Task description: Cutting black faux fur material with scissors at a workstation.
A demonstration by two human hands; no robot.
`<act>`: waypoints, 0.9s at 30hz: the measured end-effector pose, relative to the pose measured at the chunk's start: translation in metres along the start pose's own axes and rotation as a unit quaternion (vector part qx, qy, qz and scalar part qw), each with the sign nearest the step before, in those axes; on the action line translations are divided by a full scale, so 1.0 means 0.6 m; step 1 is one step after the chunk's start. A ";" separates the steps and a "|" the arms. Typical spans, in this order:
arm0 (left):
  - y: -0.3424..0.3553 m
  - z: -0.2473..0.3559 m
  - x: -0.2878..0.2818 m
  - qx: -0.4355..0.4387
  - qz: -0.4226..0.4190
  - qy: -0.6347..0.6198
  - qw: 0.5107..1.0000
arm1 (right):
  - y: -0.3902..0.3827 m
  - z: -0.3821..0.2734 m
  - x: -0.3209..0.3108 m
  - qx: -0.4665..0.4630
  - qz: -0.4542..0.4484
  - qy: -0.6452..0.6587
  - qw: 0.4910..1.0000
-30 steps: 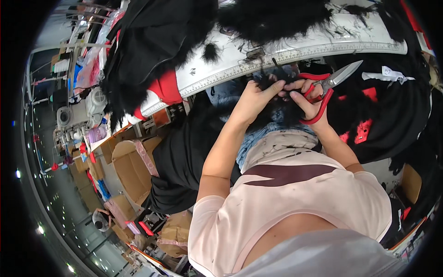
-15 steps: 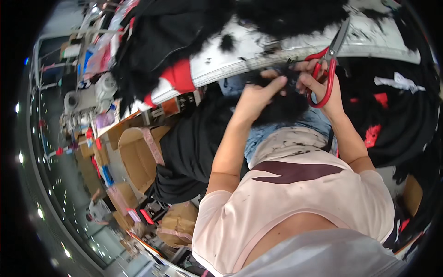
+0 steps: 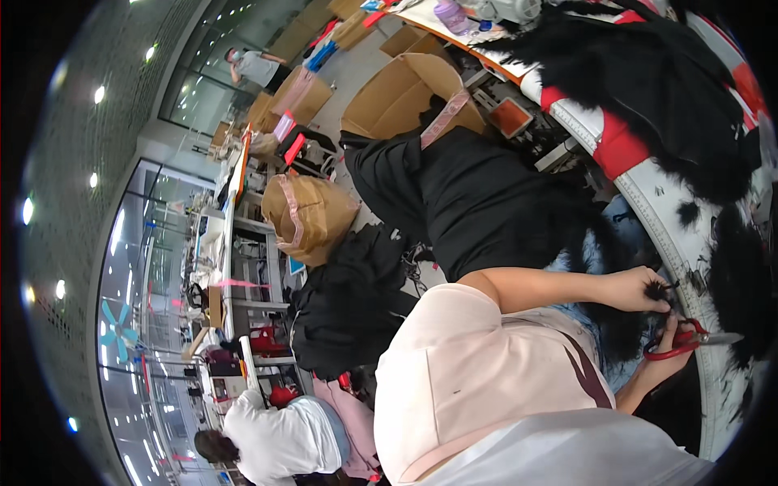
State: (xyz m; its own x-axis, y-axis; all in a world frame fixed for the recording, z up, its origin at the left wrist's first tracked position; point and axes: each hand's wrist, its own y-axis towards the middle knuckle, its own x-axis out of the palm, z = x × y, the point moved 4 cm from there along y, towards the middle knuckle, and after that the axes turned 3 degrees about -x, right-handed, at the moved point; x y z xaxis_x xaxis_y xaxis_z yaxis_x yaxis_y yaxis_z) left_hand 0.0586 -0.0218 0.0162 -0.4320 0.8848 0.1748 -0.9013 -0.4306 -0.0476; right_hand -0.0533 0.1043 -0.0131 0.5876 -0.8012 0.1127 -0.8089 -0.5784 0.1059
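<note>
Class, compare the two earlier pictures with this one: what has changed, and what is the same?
The head turned, so the table edge now runs down the right. The left hand still pinches black fur; the right hand still holds the red-handled scissors, blades pointing right.

Open brown cardboard box (image 3: 405, 93) top centre, taped brown bag (image 3: 306, 217) below-left

The black fur (image 3: 733, 283) runs off the right edge. The scissors (image 3: 689, 338) blades are partly hidden in it. The right hand (image 3: 660, 368) hides the handles' far side.
</note>
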 end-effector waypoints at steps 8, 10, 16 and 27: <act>0.001 0.024 -0.011 0.003 -0.037 0.219 0.975 | -0.013 -0.012 -0.027 -0.004 0.080 -0.130 0.988; -0.012 0.044 -0.033 -0.065 0.004 0.190 0.980 | -0.003 -0.033 0.001 0.023 0.066 -0.145 0.987; 0.009 0.072 -0.080 -0.027 0.118 0.102 0.987 | -0.012 -0.043 0.009 0.079 -0.127 -0.093 0.984; 0.004 0.074 -0.062 -0.048 0.092 0.116 0.988 | -0.042 -0.052 0.008 0.099 -0.254 -0.252 0.929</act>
State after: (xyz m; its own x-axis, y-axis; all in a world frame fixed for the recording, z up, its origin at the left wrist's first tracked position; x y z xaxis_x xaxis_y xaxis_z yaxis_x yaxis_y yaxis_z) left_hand 0.0738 -0.0638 0.0530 -0.5747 0.8150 -0.0741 -0.8010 -0.5787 -0.1533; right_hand -0.0295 0.1200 0.0155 0.8511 -0.3587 -0.3833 -0.4471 -0.8780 -0.1711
